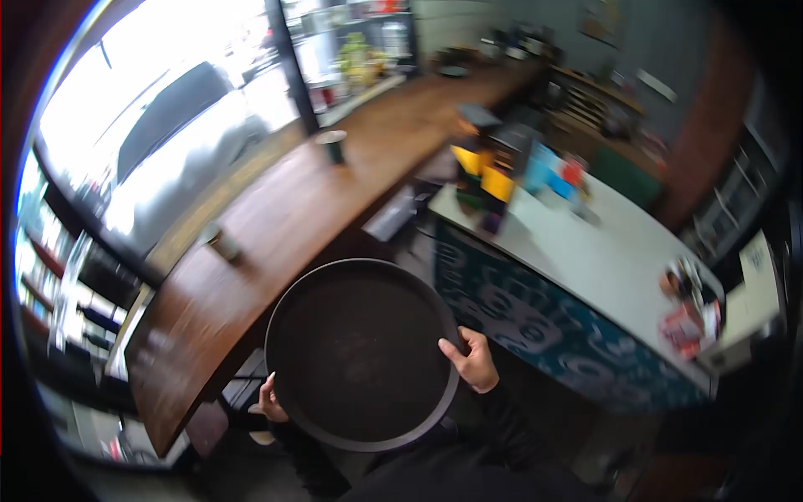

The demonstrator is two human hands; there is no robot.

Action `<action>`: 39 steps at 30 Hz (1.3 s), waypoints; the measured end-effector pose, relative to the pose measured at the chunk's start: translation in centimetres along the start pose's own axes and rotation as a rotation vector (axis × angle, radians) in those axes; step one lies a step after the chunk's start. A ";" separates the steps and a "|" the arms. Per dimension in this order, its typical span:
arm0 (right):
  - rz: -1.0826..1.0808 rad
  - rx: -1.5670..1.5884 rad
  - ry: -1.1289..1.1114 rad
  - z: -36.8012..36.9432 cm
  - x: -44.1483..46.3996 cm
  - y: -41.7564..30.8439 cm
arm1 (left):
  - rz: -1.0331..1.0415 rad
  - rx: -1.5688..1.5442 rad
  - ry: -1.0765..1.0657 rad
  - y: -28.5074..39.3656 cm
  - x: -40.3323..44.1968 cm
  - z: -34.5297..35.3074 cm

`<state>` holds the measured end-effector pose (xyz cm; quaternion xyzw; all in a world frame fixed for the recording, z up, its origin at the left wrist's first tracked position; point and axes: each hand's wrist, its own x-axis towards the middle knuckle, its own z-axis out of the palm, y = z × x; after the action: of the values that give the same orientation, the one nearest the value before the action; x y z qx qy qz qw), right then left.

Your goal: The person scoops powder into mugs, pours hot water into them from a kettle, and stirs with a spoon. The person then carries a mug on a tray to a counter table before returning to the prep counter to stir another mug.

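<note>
A round dark serving tray (364, 351) with a raised rim is held in front of my body, and nothing lies on it. At its left edge, my left hand (269, 400) grips the rim, fingers mostly hidden by the tray. Over on the right side my right hand (473, 360) clasps the rim, its thumb on top and the other fingers underneath. Beyond the tray runs a long wooden counter (284, 217) along the window. A dark cup with a pale rim (333, 147) stands on it, and a second small cup (221, 243) is nearer me, blurred.
A white-topped counter (577, 243) with a teal patterned front (535, 326) is to my right. Yellow and black boxes (493, 167) stand at its left end; red packages (686, 326) lie at its right. A plant (358, 54) and a parked car (180, 142) show by the window.
</note>
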<state>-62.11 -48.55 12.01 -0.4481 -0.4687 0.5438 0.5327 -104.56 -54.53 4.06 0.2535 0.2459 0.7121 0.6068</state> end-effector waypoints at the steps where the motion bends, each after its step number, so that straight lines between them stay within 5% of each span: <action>1: -0.120 -0.078 0.104 -3.4 -2.0 -0.4 | -0.067 0.010 -0.047 -2.8 0.7 2.1; 3: -0.061 -0.108 0.264 -10.5 -6.5 0.8 | -0.088 0.390 0.142 -9.2 2.6 5.0; 6: -0.130 -0.098 0.596 -18.1 -14.0 -0.8 | -0.206 0.452 -0.255 -19.7 4.0 9.0; 9: -0.117 -0.134 0.855 -25.5 -22.6 -0.4 | -0.596 0.196 -0.362 -29.2 2.3 17.6; 12: -0.123 0.029 1.109 -29.4 -30.5 -0.7 | -0.796 0.212 -0.291 -35.3 -2.8 28.3; 18: -0.131 0.081 1.610 -32.9 -42.1 -0.2 | -1.198 0.310 -0.570 -46.6 -9.2 40.2; 20: -0.130 0.043 1.707 -34.3 -45.2 -0.3 | -1.283 0.330 -0.824 -49.8 -11.5 44.3; 30: -0.471 0.347 1.881 -47.0 -57.9 -3.2 | -1.620 0.382 -1.043 -69.8 -26.8 59.6; 32: -0.528 0.336 2.123 -51.3 -59.6 -5.9 | -1.669 0.361 -1.135 -75.6 -31.3 64.5; 39: -0.672 0.363 2.217 -60.8 -66.0 -5.4 | -1.651 0.428 -1.299 -83.8 -39.8 74.2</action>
<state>0.79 -112.57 6.92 -0.4481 0.2414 -0.2532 0.8227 11.66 -78.74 2.12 0.4404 0.0912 -0.2476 0.8582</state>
